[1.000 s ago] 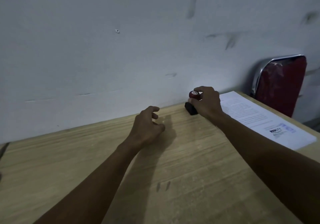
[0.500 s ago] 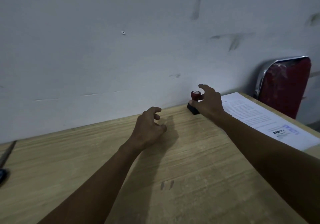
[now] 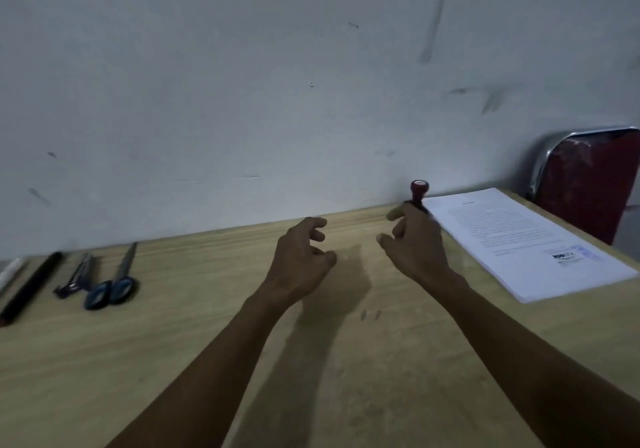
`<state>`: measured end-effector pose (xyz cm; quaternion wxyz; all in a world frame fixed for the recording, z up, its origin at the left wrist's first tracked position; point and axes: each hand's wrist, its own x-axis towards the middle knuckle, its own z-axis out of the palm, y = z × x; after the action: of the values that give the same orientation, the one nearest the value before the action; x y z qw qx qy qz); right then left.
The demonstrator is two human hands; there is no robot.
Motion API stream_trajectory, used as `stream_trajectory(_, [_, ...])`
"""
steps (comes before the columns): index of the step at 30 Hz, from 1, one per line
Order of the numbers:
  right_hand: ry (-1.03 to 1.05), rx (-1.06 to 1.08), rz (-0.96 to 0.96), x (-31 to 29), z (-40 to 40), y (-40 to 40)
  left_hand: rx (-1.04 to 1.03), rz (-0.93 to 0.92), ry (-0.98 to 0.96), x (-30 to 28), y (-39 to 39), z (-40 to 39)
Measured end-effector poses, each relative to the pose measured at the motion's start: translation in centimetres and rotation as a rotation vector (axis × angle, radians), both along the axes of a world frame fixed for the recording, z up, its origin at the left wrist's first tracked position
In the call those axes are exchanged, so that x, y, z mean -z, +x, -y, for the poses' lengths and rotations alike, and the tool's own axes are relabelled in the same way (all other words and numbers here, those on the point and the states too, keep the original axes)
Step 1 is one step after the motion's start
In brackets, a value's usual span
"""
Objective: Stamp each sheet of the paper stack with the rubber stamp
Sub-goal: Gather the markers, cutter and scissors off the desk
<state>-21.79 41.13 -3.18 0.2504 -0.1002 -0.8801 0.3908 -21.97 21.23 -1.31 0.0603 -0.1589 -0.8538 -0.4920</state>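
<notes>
1. Head view: near the middle of the frame, the person's right hand (image 3: 414, 250) hovers over the wooden table (image 3: 207, 343), fingers loosely curled and holding nothing.
2. Just left of it, the left hand (image 3: 301, 257) is likewise loosely curled and holds nothing, the two hands near each other but apart.
3. Directly beyond the right hand's fingertips, the rubber stamp (image 3: 419, 193) stands upright with its red knob on top, at the table's far edge by the wall; its base is partly hidden behind the fingers, so contact cannot be told.
4. Just right of the stamp, the paper stack (image 3: 512, 239) lies flat, running toward the right edge of the frame, with printed text and a blue mark near its lower corner.
5. At the upper right, a red chair (image 3: 588, 184) with a chrome frame stands behind the table.
6. At the far left, blue-handled scissors (image 3: 110, 285), a small metal tool and a black pen (image 3: 29, 288) lie on the table, blurred.
</notes>
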Motion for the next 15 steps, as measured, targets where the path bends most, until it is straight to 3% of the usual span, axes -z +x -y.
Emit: stream_trajectory(15, [0.084,-0.414,0.034,-0.9,19.5,4.7,-0.297,-0.097,-0.005,-1.2,6.9,17.9])
